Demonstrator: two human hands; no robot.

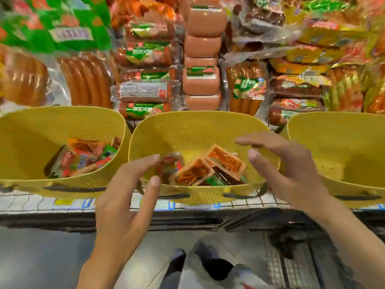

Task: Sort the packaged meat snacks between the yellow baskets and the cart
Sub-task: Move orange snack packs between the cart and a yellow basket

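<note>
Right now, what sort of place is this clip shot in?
Most likely a supermarket's meat aisle: stacked packaged sausages fill the display, price labels line the shelf edge, and a wire cart stands below.

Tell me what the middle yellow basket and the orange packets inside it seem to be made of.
Middle yellow basket: likely moulded plastic, matt; rows of small holes in its wall. Orange packets: probably thin plastic film; a clear front shows strips inside.

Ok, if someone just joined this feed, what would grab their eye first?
The middle yellow basket at centre holds orange snack packets, with the left hand at its near-left rim and the right hand over its right side. A left basket and a right basket flank it, and stacked sausage packs fill the shelves behind.
</note>
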